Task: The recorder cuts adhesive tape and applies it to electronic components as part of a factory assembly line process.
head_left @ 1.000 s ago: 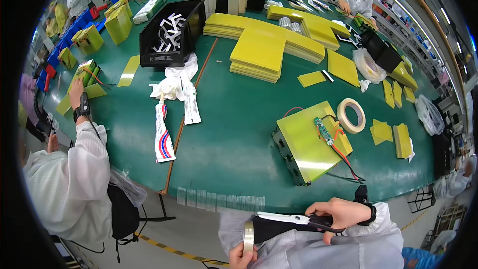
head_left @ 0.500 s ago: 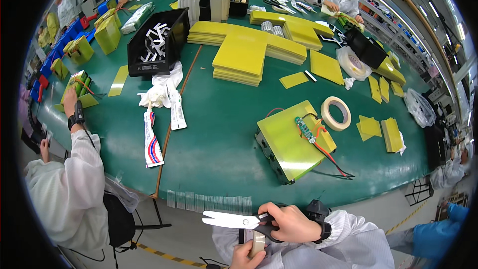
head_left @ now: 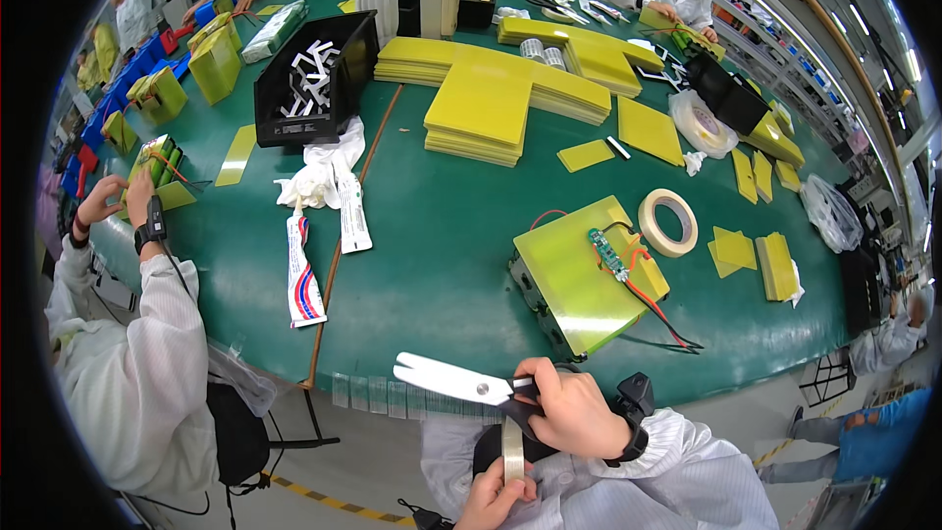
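At the table's near edge, my right hand [head_left: 574, 414] is closed round the black handles of a pair of scissors [head_left: 451, 380]. Their pale blades point left, tips slightly parted. Just below, my left hand [head_left: 496, 496] grips a roll of tape [head_left: 512, 451], seen nearly edge-on. A row of short clear tape strips [head_left: 412, 398] hangs along the table edge by the blades. Beyond my right hand lies a battery pack [head_left: 569, 275] faced with a yellow-green sheet. On it is a small green circuit board [head_left: 606, 251] with red and black wires.
A masking tape roll [head_left: 668, 223] lies beside the pack. Stacked yellow boards [head_left: 481, 103] and a black bin [head_left: 280, 123] of white pieces stand farther back. A glue tube [head_left: 303, 275] lies left of the pack. At left, a co-worker's hands [head_left: 137, 194] touch another pack.
My right hand has raised the scissors slightly, and their blades now tilt more. The tape roll has turned in my left hand. At left, the co-worker's other hand has come up to their pack.
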The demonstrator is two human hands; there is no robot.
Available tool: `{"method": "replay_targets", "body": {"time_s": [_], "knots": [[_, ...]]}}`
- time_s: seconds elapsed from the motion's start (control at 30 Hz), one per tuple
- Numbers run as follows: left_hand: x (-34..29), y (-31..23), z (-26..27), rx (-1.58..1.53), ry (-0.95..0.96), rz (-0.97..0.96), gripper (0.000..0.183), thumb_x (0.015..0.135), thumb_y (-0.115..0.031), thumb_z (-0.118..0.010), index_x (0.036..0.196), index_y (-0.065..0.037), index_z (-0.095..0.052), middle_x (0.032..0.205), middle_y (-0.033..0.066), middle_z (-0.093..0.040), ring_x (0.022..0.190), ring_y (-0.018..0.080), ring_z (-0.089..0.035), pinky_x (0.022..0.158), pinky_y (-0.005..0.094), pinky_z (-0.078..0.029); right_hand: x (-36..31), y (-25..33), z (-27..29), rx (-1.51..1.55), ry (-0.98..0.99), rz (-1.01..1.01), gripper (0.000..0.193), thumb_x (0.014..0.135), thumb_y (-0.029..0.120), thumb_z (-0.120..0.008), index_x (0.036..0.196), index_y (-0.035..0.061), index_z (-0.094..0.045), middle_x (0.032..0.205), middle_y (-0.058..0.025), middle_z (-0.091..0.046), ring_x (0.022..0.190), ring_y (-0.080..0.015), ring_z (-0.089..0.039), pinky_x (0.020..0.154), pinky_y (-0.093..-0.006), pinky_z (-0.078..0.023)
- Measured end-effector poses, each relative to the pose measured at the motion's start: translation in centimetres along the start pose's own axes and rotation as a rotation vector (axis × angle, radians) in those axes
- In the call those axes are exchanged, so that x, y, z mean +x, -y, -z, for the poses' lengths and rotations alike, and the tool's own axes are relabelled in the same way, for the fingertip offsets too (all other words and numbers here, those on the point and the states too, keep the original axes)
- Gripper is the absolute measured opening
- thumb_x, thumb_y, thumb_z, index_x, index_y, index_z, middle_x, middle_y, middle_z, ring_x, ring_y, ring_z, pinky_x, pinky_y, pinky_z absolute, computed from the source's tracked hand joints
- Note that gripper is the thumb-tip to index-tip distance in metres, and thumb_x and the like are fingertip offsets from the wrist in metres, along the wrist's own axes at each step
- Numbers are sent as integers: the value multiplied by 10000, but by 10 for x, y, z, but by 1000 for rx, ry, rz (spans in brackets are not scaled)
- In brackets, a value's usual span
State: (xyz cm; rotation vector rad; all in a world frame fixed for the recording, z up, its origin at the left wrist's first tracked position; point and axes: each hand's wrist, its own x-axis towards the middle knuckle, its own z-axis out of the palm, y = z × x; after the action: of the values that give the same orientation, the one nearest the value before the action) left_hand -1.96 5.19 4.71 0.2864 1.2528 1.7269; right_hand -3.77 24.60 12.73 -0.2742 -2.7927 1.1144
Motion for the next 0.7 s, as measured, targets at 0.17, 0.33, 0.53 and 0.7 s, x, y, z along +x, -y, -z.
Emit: {"method": "replay_targets", "body": {"time_s": [0.17, 0.33, 0.53, 0.7], "knots": [[3, 6, 0, -49, 48, -38, 211, 958, -179, -451, 1056, 7, -463, 702, 41, -572, 597, 97, -495, 554, 230, -407, 5, -6, -11, -71, 1, -18, 363, 741, 46, -640, 1033, 1, -430, 650, -143, -593, 593, -334, -599, 514, -403, -447], [5, 3, 1, -38, 31, -13, 218, 958, -172, -447, 1052, 24, -466, 679, 47, -573, 584, 103, -504, 551, 234, -417, 7, -9, -14, -103, -3, -37, 364, 741, 60, -651, 1026, -4, -435, 648, -132, -597, 600, -322, -608, 523, -394, -453], [6, 4, -2, -9, 0, -25, 204, 952, -163, -452, 1036, 22, -474, 676, 48, -577, 578, 102, -505, 538, 236, -415, 8, -9, -16, -117, -13, -40, 354, 739, 70, -658, 1014, 1, -445, 653, -122, -603, 603, -317, -611, 520, -389, -453], [6, 2, -1, 2, 0, -4, 182, 948, -155, -454, 1011, 14, -479, 676, 42, -578, 580, 96, -505, 535, 231, -411, 8, -9, -18, -153, -16, -45, 366, 719, 62, -659, 1015, 20, -448, 656, -122, -601, 595, -317, -605, 515, -392, -444]]}}
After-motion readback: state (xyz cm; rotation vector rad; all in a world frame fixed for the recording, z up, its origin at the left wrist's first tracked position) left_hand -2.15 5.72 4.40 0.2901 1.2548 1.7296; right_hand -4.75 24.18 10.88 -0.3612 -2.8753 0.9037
